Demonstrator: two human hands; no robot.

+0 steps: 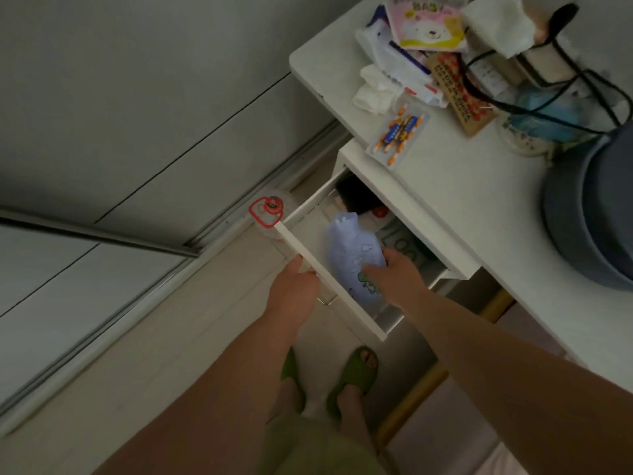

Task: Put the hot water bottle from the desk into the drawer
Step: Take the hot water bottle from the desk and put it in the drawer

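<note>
The hot water bottle [349,250], pale blue with cloud and green cartoon prints, lies inside the open white drawer [329,282] under the desk top. My right hand [394,269] rests on the bottle's near end, fingers curled over its edge. My left hand [294,286] grips the drawer's front panel from outside, thumb over the top edge. Dark and white items fill the back of the drawer, partly hidden under the desk.
The white desk [462,186] carries a pack of batteries [399,132], tissues, packets, black cables and a grey round container [596,214] at the right. A clear bottle with a red-ringed lid [270,210] stands on the floor left of the drawer. My green slippers are below.
</note>
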